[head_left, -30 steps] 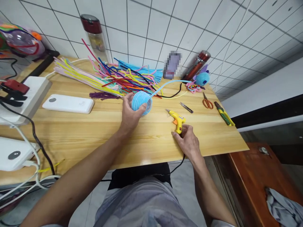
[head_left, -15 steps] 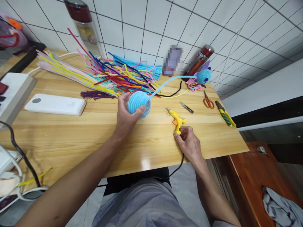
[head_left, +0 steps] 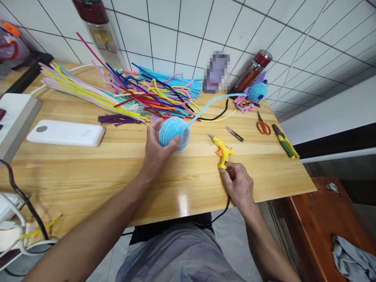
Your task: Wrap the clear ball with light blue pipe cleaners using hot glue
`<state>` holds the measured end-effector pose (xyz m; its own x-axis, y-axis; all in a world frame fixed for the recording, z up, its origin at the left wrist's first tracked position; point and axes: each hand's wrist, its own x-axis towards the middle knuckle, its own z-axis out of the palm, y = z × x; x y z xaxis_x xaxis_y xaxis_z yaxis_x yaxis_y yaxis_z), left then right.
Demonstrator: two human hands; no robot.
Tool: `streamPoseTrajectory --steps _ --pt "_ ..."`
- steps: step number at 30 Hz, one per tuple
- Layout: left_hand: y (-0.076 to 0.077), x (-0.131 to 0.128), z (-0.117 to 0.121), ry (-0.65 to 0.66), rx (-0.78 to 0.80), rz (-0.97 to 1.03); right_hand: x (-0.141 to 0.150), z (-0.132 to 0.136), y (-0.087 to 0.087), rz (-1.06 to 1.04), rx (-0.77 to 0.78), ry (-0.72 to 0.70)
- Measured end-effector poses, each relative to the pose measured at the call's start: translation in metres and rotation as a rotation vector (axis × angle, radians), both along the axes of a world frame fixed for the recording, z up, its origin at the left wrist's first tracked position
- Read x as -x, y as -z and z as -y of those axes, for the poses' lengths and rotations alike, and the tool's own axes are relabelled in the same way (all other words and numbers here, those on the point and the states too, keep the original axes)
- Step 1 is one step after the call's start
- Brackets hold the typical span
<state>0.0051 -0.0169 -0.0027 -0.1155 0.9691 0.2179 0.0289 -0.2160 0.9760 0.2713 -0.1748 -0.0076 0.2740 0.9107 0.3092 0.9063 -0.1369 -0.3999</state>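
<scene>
R hand slips to foot of glue gun; L hand as before

Head view: vs 1 s ago, R thumb's gone from handle's left side down to its foot. Fingers loosely curled there; can't tell if that's a grip or just contact. Gun hasn't visibly shifted on table; nozzle points away & left, apart from blue-wrapped cup. Cup's left of gun, clasped in L hand, thumb near rim, w/ loose blue strand arcing off right. Meaning, IMO: wrap no further on; gun not in use atm.
</scene>
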Motion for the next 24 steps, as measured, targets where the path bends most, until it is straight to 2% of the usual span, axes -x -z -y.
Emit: streamPoseTrajectory --steps 7,11,13,18,21,24 --pt "-0.005 -0.001 0.000 0.009 0.012 -0.002 -0.006 -0.005 -0.006 -0.069 0.081 0.033" --pt "-0.009 -0.001 0.001 0.006 0.053 0.008 -0.012 -0.017 -0.029 -0.108 0.057 -0.018" --pt "-0.010 -0.001 0.002 0.014 0.087 0.012 -0.011 -0.026 -0.048 -0.102 -0.035 -0.125" --pt "-0.012 -0.001 0.006 0.090 0.108 0.040 0.011 -0.067 -0.094 0.073 -0.400 -0.481" --pt "-0.015 0.000 0.010 0.141 0.088 0.044 0.033 -0.098 -0.109 0.164 -0.487 -0.668" --pt "-0.017 0.000 0.011 0.167 0.064 0.050 0.048 -0.124 -0.111 0.197 -0.476 -0.816"
